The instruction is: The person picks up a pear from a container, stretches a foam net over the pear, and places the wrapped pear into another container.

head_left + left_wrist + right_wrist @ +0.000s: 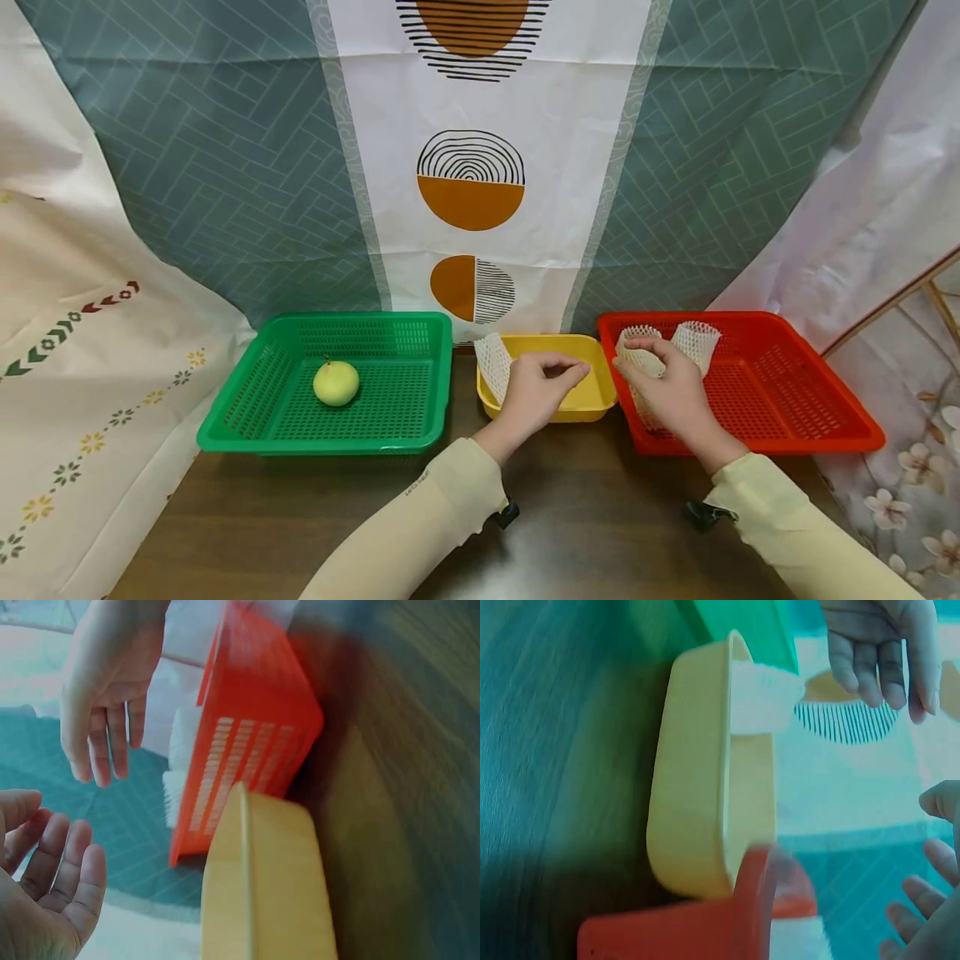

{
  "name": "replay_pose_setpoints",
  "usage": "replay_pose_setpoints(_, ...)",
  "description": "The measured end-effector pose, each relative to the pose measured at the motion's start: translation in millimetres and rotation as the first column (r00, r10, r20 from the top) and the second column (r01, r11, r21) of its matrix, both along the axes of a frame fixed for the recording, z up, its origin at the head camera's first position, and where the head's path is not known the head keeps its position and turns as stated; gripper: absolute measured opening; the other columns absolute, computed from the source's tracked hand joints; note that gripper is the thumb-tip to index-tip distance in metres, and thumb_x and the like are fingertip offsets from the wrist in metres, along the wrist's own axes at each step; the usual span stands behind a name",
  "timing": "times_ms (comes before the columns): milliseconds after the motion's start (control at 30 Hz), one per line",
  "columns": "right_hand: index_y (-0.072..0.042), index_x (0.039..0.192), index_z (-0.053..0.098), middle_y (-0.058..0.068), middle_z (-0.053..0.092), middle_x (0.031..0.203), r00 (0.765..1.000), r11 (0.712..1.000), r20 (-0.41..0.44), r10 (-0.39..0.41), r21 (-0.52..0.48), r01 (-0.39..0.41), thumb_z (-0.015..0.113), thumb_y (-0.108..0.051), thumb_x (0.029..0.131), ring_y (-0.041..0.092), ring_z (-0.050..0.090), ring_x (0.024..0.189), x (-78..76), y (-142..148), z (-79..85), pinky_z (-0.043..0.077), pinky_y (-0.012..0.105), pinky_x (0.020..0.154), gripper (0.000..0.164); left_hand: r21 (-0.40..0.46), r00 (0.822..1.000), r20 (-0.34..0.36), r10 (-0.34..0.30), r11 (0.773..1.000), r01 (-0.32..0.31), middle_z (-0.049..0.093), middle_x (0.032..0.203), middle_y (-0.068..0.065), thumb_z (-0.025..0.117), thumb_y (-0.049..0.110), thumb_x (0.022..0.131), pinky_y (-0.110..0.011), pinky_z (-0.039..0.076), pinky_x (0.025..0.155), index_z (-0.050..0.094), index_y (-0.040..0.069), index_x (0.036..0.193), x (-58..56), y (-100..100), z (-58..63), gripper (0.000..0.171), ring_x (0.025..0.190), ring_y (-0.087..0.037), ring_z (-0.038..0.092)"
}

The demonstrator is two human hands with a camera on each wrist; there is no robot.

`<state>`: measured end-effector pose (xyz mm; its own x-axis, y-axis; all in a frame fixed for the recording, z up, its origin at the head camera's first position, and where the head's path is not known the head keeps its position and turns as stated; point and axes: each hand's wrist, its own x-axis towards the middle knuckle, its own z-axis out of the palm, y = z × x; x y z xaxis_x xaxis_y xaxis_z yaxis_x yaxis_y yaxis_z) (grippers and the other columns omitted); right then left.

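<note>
My left hand (536, 387) hovers above the left part of the yellow bin (596, 387), fingers loosely bent with nothing between them. Beside it a white foam net sleeve (493, 364) leans inside that bin. Over the left side of the red basket (817, 400) is my right hand (670, 385), also holding nothing, its thumb and fingers apart. Two more foam net sleeves, one (696, 343) behind the right hand and another (636, 342) partly hidden by it, stand in the red basket. A round yellow-green fruit with a stem, like a pear (336, 383), sits in the green basket (315, 446).
The three containers stand in a row on a dark wooden table (577, 517), against a patterned cloth (292, 167) hanging behind them. Light fabric (97, 400) hangs at the left, and a flowered cloth (900, 467) at the right.
</note>
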<state>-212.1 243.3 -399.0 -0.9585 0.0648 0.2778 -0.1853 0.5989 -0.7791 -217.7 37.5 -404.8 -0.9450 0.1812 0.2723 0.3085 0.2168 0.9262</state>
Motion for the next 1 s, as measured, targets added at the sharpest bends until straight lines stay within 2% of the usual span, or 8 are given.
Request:
replay_pose_setpoints(200, -0.015, 0.113, 0.063, 0.004, 0.063, 0.117, 0.988, 0.991, -0.100, 0.119, -0.049, -0.124, 0.071, -0.035, 0.082, 0.024, 0.051, 0.123, 7.0, -26.5, 3.2, 0.038, 0.051, 0.104, 0.037, -0.034, 0.999, -0.034, 0.027, 0.999, -0.028, 0.069, 0.083, 0.011, 0.068, 0.041, 0.084, -0.025, 0.052, 0.068, 0.075, 0.025, 0.088, 3.1, -27.6, 8.9, 0.018, 0.076, -0.008, 0.060)
replay_pose_setpoints(333, -0.019, 0.112, 0.064, -0.002, 0.064, 0.116, 0.979, 0.981, -0.115, 0.169, -0.072, -0.178, 0.072, -0.034, 0.081, 0.018, 0.054, 0.118, 14.0, -45.3, 8.2, 0.040, 0.045, 0.104, 0.035, -0.051, 1.000, -0.011, 0.029, 0.998, -0.030, 0.068, 0.083, 0.012, 0.066, 0.044, 0.084, -0.027, 0.054, 0.065, 0.074, 0.028, 0.090, 10.3, -44.0, 14.0, 0.019, 0.074, -0.010, 0.061)
replay_pose_setpoints(467, -0.018, 0.111, 0.065, -0.002, 0.065, 0.113, 0.969, 0.970, -0.123, 0.213, -0.091, -0.225, 0.071, -0.033, 0.083, 0.018, 0.055, 0.111, 17.8, -60.4, 9.8, 0.042, 0.045, 0.101, 0.033, -0.057, 0.999, -0.007, 0.040, 0.998, -0.040, 0.069, 0.084, 0.012, 0.066, 0.044, 0.084, -0.028, 0.054, 0.065, 0.073, 0.028, 0.092, 16.1, -58.4, 16.9, 0.019, 0.075, -0.010, 0.062)
replay_pose_setpoints(700, -0.020, 0.107, 0.066, -0.006, 0.067, 0.106, 0.972, 0.970, -0.079, 0.223, -0.076, -0.229, 0.070, -0.040, 0.081, 0.016, 0.058, 0.104, 19.7, -78.3, -7.3, 0.046, 0.046, 0.096, 0.033, -0.078, 0.998, 0.015, 0.062, 0.995, -0.061, 0.070, 0.086, 0.009, 0.067, 0.040, 0.084, -0.028, 0.054, 0.067, 0.074, 0.024, 0.092, 22.7, -83.4, 5.9, 0.018, 0.076, -0.011, 0.062)
replay_pose_setpoints(800, -0.020, 0.106, 0.067, -0.001, 0.067, 0.106, 0.970, 0.966, -0.065, 0.233, -0.098, -0.239, 0.071, -0.039, 0.081, 0.017, 0.059, 0.102, 20.4, -85.7, -14.0, 0.047, 0.045, 0.096, 0.031, -0.106, 0.997, 0.032, 0.066, 0.992, -0.062, 0.070, 0.088, 0.011, 0.068, 0.040, 0.084, -0.028, 0.054, 0.067, 0.074, 0.026, 0.091, 26.3, -95.8, 0.8, 0.017, 0.077, -0.011, 0.063)
replay_pose_setpoints(900, -0.020, 0.106, 0.066, 0.003, 0.067, 0.108, 0.969, 0.963, -0.064, 0.240, -0.113, -0.246, 0.071, -0.040, 0.081, 0.019, 0.060, 0.102, 20.2, -92.6, -16.6, 0.047, 0.044, 0.095, 0.032, -0.128, 0.996, 0.052, 0.075, 0.990, -0.067, 0.070, 0.089, 0.012, 0.069, 0.040, 0.083, -0.029, 0.054, 0.067, 0.074, 0.027, 0.092, 30.9, -111.9, 1.8, 0.016, 0.078, -0.012, 0.062)
replay_pose_setpoints(1000, -0.022, 0.105, 0.067, -0.001, 0.067, 0.106, 0.968, 0.961, -0.070, 0.240, -0.122, -0.247, 0.071, -0.041, 0.080, 0.021, 0.060, 0.102, 18.4, -99.3, -14.6, 0.048, 0.043, 0.095, 0.031, -0.125, 0.994, 0.062, 0.087, 0.989, -0.079, 0.071, 0.089, 0.008, 0.069, 0.041, 0.082, -0.031, 0.054, 0.068, 0.074, 0.025, 0.093, 35.2, -134.8, 9.0, 0.020, 0.080, -0.014, 0.063)
